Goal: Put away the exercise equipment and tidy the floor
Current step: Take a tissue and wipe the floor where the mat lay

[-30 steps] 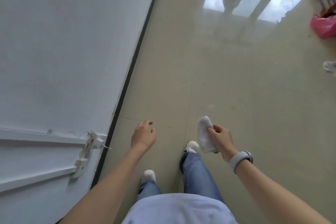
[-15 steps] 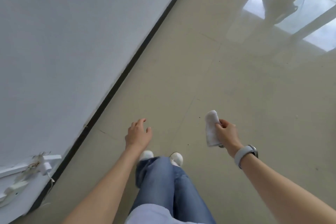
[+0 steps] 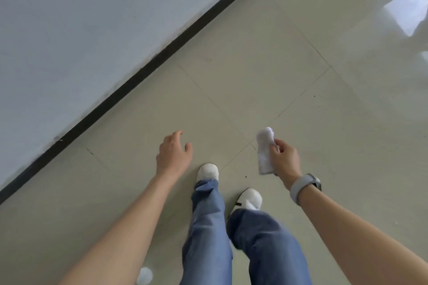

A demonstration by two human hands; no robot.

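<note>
My right hand [image 3: 284, 159] is closed around a small crumpled white cloth [image 3: 265, 150], which sticks up and hangs down from my fingers at waist height over the floor. A grey watch sits on that wrist. My left hand [image 3: 172, 155] hangs open and empty, fingers loosely spread, to the left of my feet. No exercise equipment shows in this view.
Beige floor tiles [image 3: 266, 71] fill the view, with small dark specks near my feet. A white wall [image 3: 81, 30] with a black skirting strip [image 3: 148, 69] runs diagonally along the left. My legs in blue jeans and white shoes [image 3: 207, 171] are mid-step. A small white round thing [image 3: 144, 276] lies at the bottom edge.
I have walked and turned; the wall fitting at lower left, the pink bag and the window reflection have slid out of view. Both hands keep their pose, the cloth still held.
</note>
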